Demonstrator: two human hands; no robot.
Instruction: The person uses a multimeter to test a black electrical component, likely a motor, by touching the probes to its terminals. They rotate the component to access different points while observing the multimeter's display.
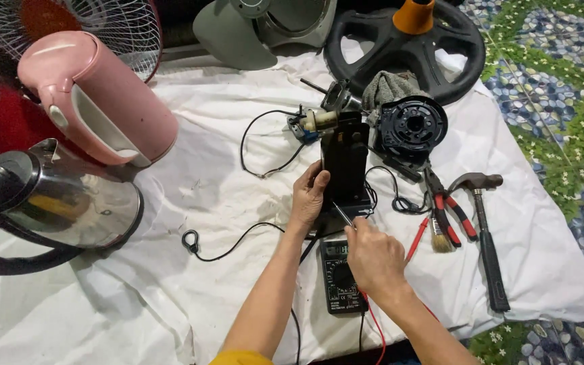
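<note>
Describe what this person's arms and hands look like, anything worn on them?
Both forearms are bare, with no gloves, watch, rings or bracelets visible on the left hand or right hand. A bit of yellow sleeve shows at the left upper arm, at the bottom edge.

Fan housing (345, 165) stands mid-sheet (190, 176), motor (320, 122) behind it, meter (341, 277) in front. Left hand (309, 196) on its left side, right hand (373, 257) at its front with a screwdriver (341, 213). Kettles (96, 98) far left; pliers (449, 206), brush (439, 236), hammer (484, 236) right. Fan base (407, 51) behind.
</note>
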